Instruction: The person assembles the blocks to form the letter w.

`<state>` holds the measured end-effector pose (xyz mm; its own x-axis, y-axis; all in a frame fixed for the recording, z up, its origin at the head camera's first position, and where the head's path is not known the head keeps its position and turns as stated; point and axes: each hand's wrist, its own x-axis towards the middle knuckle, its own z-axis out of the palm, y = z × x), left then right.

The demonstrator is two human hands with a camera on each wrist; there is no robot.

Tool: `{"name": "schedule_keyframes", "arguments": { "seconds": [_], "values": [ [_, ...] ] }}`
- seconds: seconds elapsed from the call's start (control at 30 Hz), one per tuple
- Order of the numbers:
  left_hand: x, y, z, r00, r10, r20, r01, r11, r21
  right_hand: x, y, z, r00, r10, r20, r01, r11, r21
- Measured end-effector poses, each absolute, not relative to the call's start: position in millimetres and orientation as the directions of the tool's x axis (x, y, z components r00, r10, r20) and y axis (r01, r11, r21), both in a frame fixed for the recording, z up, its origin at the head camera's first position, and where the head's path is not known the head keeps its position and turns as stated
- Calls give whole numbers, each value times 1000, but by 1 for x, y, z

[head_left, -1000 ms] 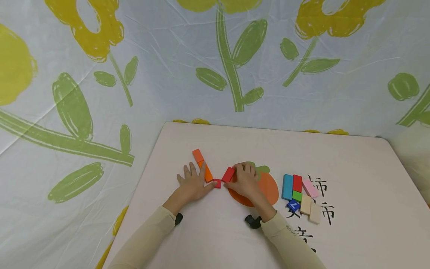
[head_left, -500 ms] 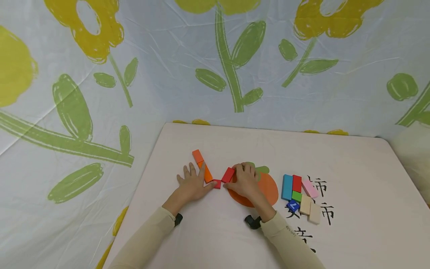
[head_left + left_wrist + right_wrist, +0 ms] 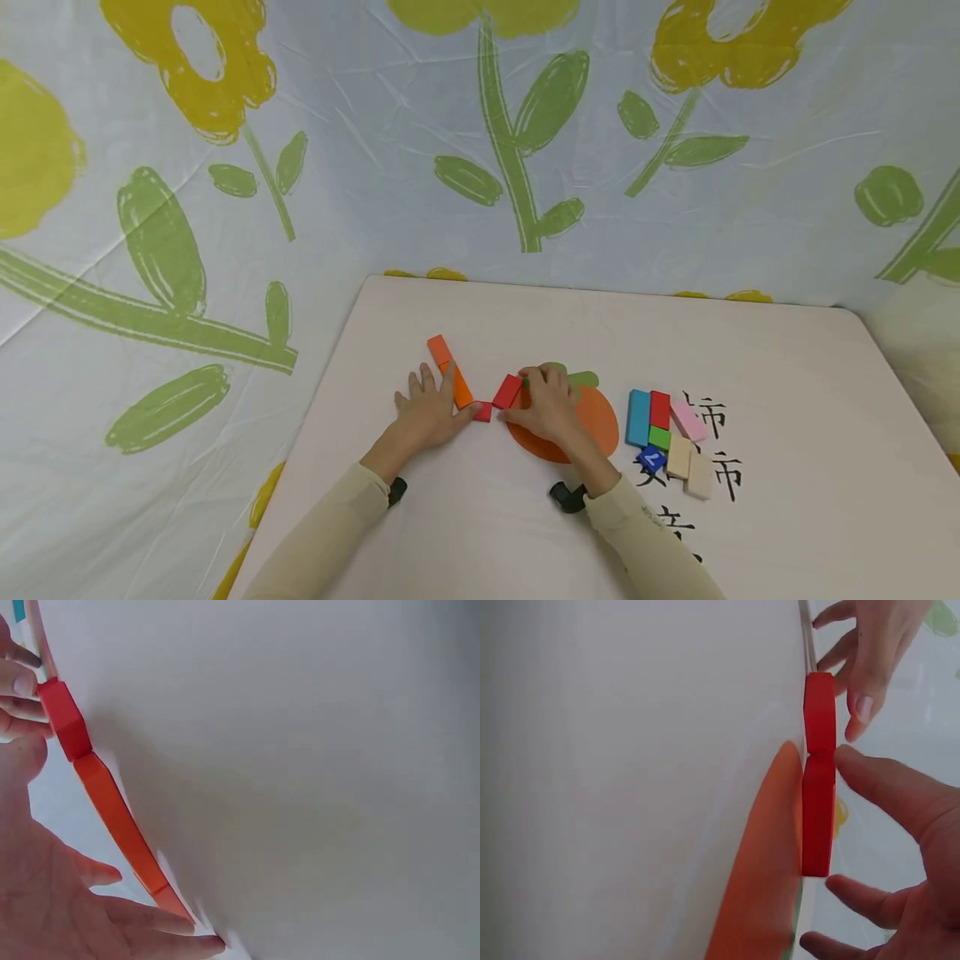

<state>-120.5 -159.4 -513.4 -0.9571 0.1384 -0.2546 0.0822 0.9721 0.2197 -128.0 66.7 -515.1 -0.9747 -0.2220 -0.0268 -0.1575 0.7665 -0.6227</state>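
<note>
On the table, a light orange block [image 3: 439,350], a longer orange block [image 3: 462,390], a small red block [image 3: 483,411] and a longer red block [image 3: 507,392] form a bent line. My left hand [image 3: 429,414] lies with fingers spread beside the orange block, its thumb at the small red one. My right hand [image 3: 549,407] holds the longer red block lengthwise, thumb at the near end and a fingertip at the far end. In the right wrist view, this red block [image 3: 819,817] meets the small red block [image 3: 820,712] end to end.
Right of the hands lies a group of blocks: blue [image 3: 638,417], red [image 3: 659,409], green [image 3: 659,438], pink [image 3: 688,420], dark blue with a number [image 3: 651,458], and two plain wooden ones [image 3: 699,476]. A printed orange fruit [image 3: 600,423] and black characters mark the tabletop.
</note>
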Motion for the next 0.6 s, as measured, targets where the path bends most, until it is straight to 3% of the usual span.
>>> {"name": "schedule_keyframes", "arguments": {
  "seconds": [0.1, 0.23, 0.4, 0.6],
  "values": [
    [-119, -157, -512, -962, 161, -222, 112, 969, 218, -126, 73, -514, -971, -237, -24, -164, 738, -655],
    [-118, -156, -510, -946, 296, -135, 268, 944, 190, -121, 89, -506, -966, -258, -18, -166, 671, -723],
    [-110, -161, -509, -852, 505, -137, 485, 861, 154, -112, 117, -494, -963, -267, 30, -194, 613, -766],
    [-98, -160, -513, -753, 636, -167, 626, 771, 114, -103, 159, -485, -957, -257, 134, -269, 614, -742]
  ]
}}
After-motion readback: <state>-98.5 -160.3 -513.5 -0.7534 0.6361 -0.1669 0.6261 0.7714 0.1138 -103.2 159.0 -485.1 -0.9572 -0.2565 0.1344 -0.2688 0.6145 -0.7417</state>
